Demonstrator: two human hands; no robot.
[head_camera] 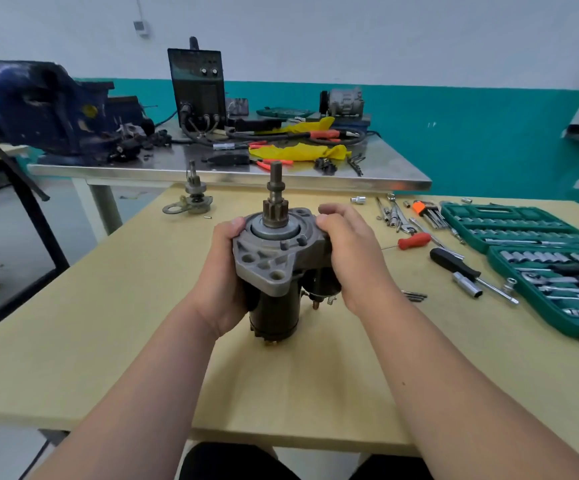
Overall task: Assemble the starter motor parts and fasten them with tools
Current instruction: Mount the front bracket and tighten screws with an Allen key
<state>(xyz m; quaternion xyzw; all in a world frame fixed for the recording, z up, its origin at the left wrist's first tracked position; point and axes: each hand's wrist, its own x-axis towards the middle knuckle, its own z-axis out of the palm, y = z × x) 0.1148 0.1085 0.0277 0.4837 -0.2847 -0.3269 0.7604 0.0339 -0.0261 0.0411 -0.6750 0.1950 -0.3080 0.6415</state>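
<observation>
Nearest the lens, at six o'clock: two bare forearms reaching up the wooden table. At centre, upright on its dark end: starter motor, grey flange on top, gear and shaft pointing to twelve o'clock. Left hand wrapped round the nine o'clock side of the body, thumb up on the flange rim. Right hand closed round the three o'clock side, fingertips curled over the flange edge. At three o'clock, lying open: green socket case. At twelve o'clock, beyond: steel bench crowded with gear. Between case and motor: black-handled driver, then red-handled screwdriver just above it. At eleven o'clock, well apart: small shaft part standing on its bracket.
</observation>
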